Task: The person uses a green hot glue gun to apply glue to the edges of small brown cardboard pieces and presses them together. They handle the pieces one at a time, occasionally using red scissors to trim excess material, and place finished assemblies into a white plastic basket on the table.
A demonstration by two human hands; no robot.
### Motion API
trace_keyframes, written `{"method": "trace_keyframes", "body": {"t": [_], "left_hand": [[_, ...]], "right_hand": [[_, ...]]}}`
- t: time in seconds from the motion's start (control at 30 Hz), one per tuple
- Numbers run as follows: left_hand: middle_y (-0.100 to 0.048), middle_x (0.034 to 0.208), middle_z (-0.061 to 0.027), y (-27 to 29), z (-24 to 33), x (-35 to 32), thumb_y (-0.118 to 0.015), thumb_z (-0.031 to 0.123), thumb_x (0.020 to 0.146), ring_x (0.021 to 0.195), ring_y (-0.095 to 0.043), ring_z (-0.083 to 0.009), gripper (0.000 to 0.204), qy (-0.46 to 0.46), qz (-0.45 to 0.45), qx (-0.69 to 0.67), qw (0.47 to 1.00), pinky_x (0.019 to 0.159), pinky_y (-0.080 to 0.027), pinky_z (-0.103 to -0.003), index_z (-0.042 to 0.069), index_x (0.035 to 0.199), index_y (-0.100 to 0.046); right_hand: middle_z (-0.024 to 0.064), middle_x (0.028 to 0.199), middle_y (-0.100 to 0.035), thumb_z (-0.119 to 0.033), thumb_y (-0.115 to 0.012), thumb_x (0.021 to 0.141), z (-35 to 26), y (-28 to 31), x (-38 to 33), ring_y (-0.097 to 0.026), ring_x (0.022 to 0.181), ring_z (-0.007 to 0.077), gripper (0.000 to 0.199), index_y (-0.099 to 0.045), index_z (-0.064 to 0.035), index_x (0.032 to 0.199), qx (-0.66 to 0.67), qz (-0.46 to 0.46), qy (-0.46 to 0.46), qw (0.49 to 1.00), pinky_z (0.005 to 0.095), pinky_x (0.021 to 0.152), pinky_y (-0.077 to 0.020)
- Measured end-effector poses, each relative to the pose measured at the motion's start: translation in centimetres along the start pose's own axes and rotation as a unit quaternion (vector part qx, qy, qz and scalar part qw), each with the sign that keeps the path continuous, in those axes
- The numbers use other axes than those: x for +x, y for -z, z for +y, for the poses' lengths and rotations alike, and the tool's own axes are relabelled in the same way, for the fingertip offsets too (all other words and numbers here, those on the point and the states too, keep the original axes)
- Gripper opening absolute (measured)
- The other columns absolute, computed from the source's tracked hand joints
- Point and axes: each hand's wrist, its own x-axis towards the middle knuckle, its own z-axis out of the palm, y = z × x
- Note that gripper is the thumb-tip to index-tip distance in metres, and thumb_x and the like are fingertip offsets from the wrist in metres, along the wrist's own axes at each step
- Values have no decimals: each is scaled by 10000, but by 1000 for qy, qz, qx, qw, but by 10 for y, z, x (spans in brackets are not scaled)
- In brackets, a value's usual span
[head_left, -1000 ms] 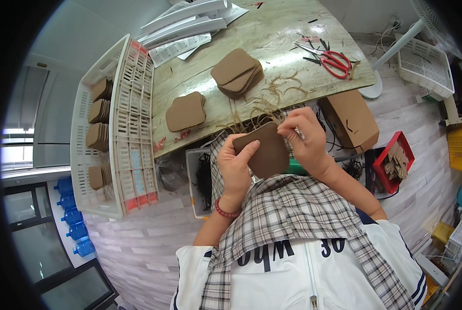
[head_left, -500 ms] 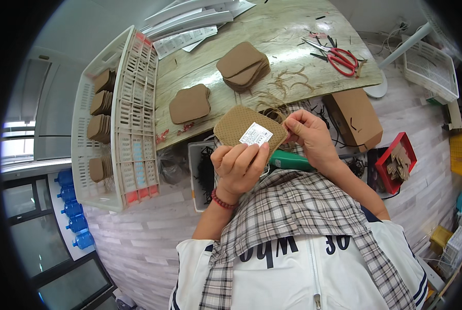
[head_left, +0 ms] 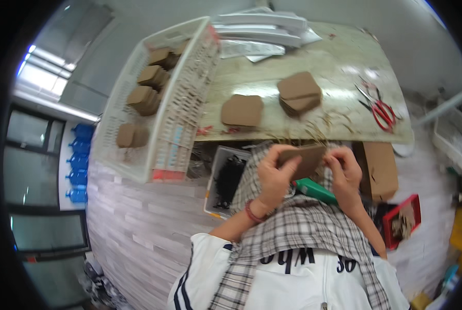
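A flat brown pad (head_left: 308, 159) with rounded corners is held over my lap, just off the table's near edge. My left hand (head_left: 273, 178) grips its left side, thumb on the near face. At its right corner the fingers of my right hand (head_left: 346, 175) are pinched together; whatever lies between them is too small to tell. Beneath the pad a green object (head_left: 316, 191) lies on my plaid apron (head_left: 303, 222). On the table, past my hands, sit a taller stack of brown pads (head_left: 299, 88) and a lower stack (head_left: 242, 109).
A white slotted crate (head_left: 182, 111) with several pad stacks stands at left. Red-handled scissors (head_left: 382, 114) and thread scraps (head_left: 339, 124) lie on the table (head_left: 339, 62), papers (head_left: 262, 31) behind. Below are a white bin (head_left: 218, 178), a cardboard box (head_left: 378, 173) and a red tray (head_left: 418, 206).
The pad has turned in my hands: its white-labelled woven face is out of sight and a plain brown face shows. The whole view has swung, so the table appears farther right.
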Motion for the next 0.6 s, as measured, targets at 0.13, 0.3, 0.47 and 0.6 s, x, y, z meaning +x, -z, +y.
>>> {"method": "trace_keyframes", "body": {"t": [0.13,0.3,0.47,0.6], "left_hand": [[-671,964,-71,-3,4,-9,-634,-22,864,853,-634,-132,156,167,34,-265,949,777,-519,-263,13,1009,-586],[-676,999,-91,-10,-1,-8,-621,-31,870,873,-647,-148,156,208,5,-304,930,803,-523,-273,4,1018,-585],[-672,1036,-111,-9,-7,-7,-613,-15,879,919,-649,-173,191,220,-1,-303,927,843,-518,-290,-11,1067,-583],[-670,1052,-118,-8,-8,-8,-610,-13,881,933,-651,-180,211,215,-9,-299,930,856,-517,-294,-19,1090,-582]], "right_hand": [[98,791,-613,-17,-682,829,-16,-9,2,-605,640,232,98,-593,-28,870,-151,21,174,973,300,570,-486],[96,777,-609,-49,-699,807,-9,4,-1,-605,656,267,135,-578,-42,867,-221,21,228,948,331,555,-487],[92,777,-606,-39,-691,809,-5,7,-1,-604,664,264,138,-570,-39,875,-249,27,243,937,335,547,-482],[98,787,-603,-36,-675,825,-3,7,-4,-606,661,259,116,-572,-38,878,-249,33,196,948,330,554,-481]]}}
